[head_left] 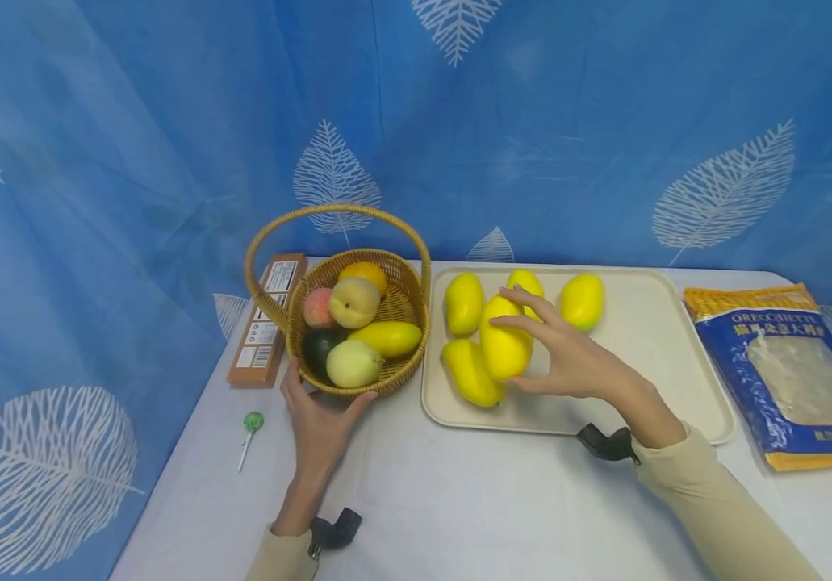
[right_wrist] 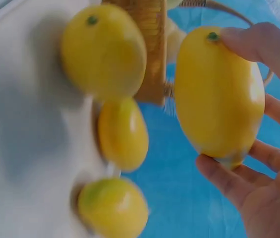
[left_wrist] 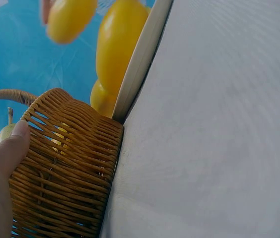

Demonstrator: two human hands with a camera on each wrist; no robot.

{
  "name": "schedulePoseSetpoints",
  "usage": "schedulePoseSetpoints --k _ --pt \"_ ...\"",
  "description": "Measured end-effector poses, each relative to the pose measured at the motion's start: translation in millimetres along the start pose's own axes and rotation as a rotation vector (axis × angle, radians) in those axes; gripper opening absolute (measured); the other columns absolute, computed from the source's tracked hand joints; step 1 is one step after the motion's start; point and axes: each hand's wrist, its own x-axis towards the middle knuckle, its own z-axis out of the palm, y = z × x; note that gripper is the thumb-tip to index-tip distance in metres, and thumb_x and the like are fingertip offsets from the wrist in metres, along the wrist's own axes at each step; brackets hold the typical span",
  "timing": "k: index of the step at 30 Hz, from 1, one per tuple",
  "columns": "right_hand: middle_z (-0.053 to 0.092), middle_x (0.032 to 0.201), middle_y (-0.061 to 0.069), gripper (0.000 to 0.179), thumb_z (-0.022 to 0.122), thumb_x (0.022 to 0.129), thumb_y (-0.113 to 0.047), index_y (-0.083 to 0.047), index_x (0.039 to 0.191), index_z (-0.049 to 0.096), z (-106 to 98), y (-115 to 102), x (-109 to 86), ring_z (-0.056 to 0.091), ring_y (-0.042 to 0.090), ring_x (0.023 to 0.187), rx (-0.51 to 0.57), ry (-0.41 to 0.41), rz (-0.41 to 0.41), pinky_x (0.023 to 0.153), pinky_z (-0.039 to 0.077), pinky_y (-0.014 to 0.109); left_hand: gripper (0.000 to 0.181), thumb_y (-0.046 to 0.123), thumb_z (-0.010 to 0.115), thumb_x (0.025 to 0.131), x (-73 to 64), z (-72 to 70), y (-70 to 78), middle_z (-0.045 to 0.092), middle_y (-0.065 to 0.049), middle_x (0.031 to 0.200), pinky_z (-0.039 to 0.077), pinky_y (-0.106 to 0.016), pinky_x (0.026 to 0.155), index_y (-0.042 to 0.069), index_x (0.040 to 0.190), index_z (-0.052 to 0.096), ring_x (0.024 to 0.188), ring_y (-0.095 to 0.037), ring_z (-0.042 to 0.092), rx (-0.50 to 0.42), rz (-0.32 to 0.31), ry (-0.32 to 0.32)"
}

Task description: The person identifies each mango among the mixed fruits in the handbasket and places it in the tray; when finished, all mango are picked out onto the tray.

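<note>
My right hand (head_left: 575, 363) holds a yellow mango (head_left: 506, 339) between thumb and fingertips, over the left part of the beige tray (head_left: 648, 355). In the right wrist view the thumb presses by the mango's green stem end (right_wrist: 213, 37) and the fingers support its other end. Several more mangoes (head_left: 582, 302) lie on the tray. My left hand (head_left: 321, 428) grips the near side of a wicker basket (head_left: 404, 371), its thumb over the rim in the left wrist view. Inside sit a pale green pear (head_left: 353, 364), peaches (head_left: 354, 303), an orange, a dark green fruit and a long yellow fruit.
A brown box (head_left: 259, 347) with white labels lies left of the basket, partly behind it. A green lollipop (head_left: 252, 421) is nearer me on the white cloth. Right of the tray lies a blue and orange pasta bag (head_left: 786, 371). A blue curtain (head_left: 568, 121) hangs behind.
</note>
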Motion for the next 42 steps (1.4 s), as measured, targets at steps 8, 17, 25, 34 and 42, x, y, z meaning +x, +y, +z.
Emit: schedulePoseSetpoints --k 8,17,25,34,42 --pt "0.027 0.158 0.013 0.078 0.089 0.067 -0.018 -0.02 0.136 0.053 -2 24 -36.9 0.029 0.044 0.141 -0.023 -0.056 0.025 0.096 0.046 0.063 0.12 0.029 0.092 0.065 0.8 0.6 -0.7 0.023 -0.02 0.152 0.034 -0.058 0.108 0.008 0.155 0.015 0.139 -0.034 0.03 0.007 0.016 -0.005" --pt "0.029 0.156 0.016 0.079 0.088 0.066 -0.022 -0.02 0.137 0.053 15 38 -50.1 0.028 0.042 0.142 0.001 -0.12 0.01 0.1 0.043 0.064 0.121 0.028 0.093 0.065 -0.7 -0.8 -0.5 0.023 -0.019 0.152 0.03 -0.06 0.11 0.007 0.155 0.015 0.139 -0.034 0.029 0.002 -0.023 0.003" --pt "0.028 0.154 0.02 0.077 0.088 0.067 -0.023 -0.02 0.136 0.054 26 37 -48.0 0.032 0.041 0.138 0.042 -0.13 0.038 0.1 0.044 0.061 0.119 0.027 0.092 0.065 -0.3 0.2 -2.6 0.024 -0.019 0.151 0.032 -0.059 0.108 0.008 0.155 0.016 0.139 -0.033 0.03 0.002 0.009 0.0" --pt "0.026 0.157 0.019 0.077 0.086 0.07 -0.03 -0.021 0.139 0.052 31 38 -49.5 0.03 0.042 0.141 0.041 -0.149 0.066 0.104 0.039 0.064 0.118 0.025 0.093 0.065 -0.1 0.2 -1.9 0.026 -0.021 0.15 0.03 -0.061 0.109 0.007 0.154 0.018 0.138 -0.034 0.029 -0.009 0.043 0.0" --pt "0.026 0.158 0.017 0.081 0.086 0.071 -0.03 -0.022 0.143 0.05 30 40 -51.4 0.029 0.042 0.142 0.013 -0.141 0.056 0.104 0.038 0.065 0.119 0.027 0.093 0.064 0.5 -0.6 -1.5 0.025 -0.021 0.151 0.03 -0.06 0.11 0.007 0.154 0.018 0.138 -0.033 0.03 0.003 0.041 0.002"
